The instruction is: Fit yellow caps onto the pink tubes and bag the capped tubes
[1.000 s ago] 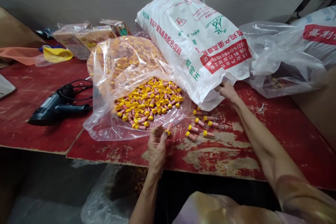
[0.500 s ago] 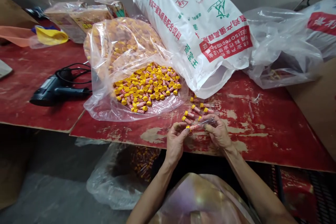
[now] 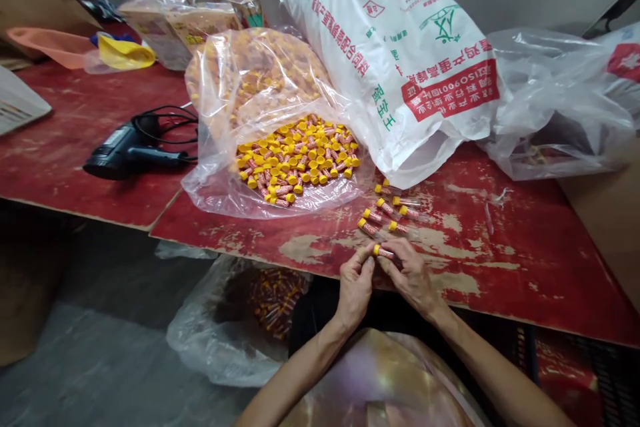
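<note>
Just over the table's front edge, a small yellow-capped tube (image 3: 385, 253) with a red-and-white printed body lies between my two hands. My left hand (image 3: 356, 283) pinches it at the cap end with thumb and index finger. The fingers of my right hand (image 3: 413, 277) are closed round the other end and hide it. Beyond my hands, several similar capped tubes (image 3: 373, 215) with clear ends lie loose on the worn red table (image 3: 305, 247). Behind them, a clear plastic bag (image 3: 220, 197) lies open, with many yellow-capped tubes (image 3: 300, 157) at its mouth.
A large white printed sack (image 3: 400, 67) leans behind the loose tubes. To its right is another clear bag (image 3: 560, 107). A corded heat gun (image 3: 133, 153) lies at left, near an orange scoop (image 3: 55, 47). Below the table edge, an open bag (image 3: 210, 340) holds more tubes.
My hands have drawn closer together around the tube, and its long clear end is now covered by my right fingers. The camera view has shifted slightly left.
</note>
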The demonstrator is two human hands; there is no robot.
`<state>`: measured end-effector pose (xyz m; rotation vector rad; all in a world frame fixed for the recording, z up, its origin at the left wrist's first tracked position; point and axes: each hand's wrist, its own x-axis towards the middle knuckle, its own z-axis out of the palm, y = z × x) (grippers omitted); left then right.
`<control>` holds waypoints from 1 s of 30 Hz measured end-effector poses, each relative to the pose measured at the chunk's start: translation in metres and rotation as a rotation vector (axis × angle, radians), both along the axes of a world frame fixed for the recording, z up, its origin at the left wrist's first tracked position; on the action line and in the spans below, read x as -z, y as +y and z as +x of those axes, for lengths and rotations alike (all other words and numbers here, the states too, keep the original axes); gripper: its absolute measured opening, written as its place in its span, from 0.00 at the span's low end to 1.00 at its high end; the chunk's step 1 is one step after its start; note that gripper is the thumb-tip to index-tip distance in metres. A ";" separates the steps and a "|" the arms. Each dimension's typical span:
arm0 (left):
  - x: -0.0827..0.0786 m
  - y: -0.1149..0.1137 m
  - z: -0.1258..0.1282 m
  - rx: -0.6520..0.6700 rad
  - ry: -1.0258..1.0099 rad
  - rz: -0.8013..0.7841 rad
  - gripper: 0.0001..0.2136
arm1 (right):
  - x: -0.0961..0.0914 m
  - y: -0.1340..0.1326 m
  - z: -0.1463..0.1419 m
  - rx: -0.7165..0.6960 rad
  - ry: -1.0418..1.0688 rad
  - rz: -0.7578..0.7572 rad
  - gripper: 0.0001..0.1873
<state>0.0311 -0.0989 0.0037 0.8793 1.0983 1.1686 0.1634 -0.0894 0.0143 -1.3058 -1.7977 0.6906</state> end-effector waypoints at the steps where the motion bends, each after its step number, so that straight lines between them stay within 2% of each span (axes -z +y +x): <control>1: 0.002 0.000 0.000 0.058 0.041 0.030 0.14 | 0.000 0.000 0.003 -0.027 -0.081 -0.012 0.05; 3: 0.003 0.004 0.000 0.183 0.185 0.115 0.13 | 0.001 0.004 0.012 -0.106 -0.301 -0.057 0.06; 5: 0.000 0.011 -0.004 0.239 0.365 0.215 0.13 | 0.004 0.011 0.018 -0.165 -0.525 -0.090 0.08; 7: -0.006 0.024 -0.014 0.165 0.542 0.305 0.13 | 0.010 0.016 0.019 -0.180 -0.669 -0.080 0.09; 9: -0.012 0.042 -0.030 0.008 0.734 0.389 0.11 | 0.015 0.019 0.018 -0.192 -0.733 -0.051 0.11; 11: -0.013 0.068 -0.048 -0.132 0.953 0.450 0.09 | 0.017 0.019 0.017 -0.217 -0.739 -0.019 0.11; 13: -0.011 0.098 -0.064 -0.203 1.172 0.473 0.08 | 0.018 0.017 0.017 -0.243 -0.655 0.048 0.10; 15: -0.007 0.129 -0.073 -0.208 1.376 0.461 0.08 | 0.019 0.016 0.018 -0.203 -0.512 0.173 0.10; 17: -0.002 0.157 -0.076 -0.183 1.543 0.443 0.09 | 0.021 0.017 0.018 -0.094 -0.388 0.320 0.11; 20: 0.003 0.186 -0.070 -0.115 1.723 0.410 0.10 | 0.025 0.031 0.013 0.060 -0.319 0.460 0.17; 24: 0.005 0.202 -0.063 0.008 1.875 0.378 0.13 | 0.025 0.068 0.006 0.158 -0.399 0.452 0.15; 28: 0.004 0.201 -0.066 0.008 1.924 0.372 0.14 | 0.018 0.101 0.015 0.119 -0.500 0.405 0.12; 30: 0.004 0.199 -0.070 -0.003 1.928 0.378 0.14 | 0.013 0.118 0.028 0.185 -0.503 0.364 0.11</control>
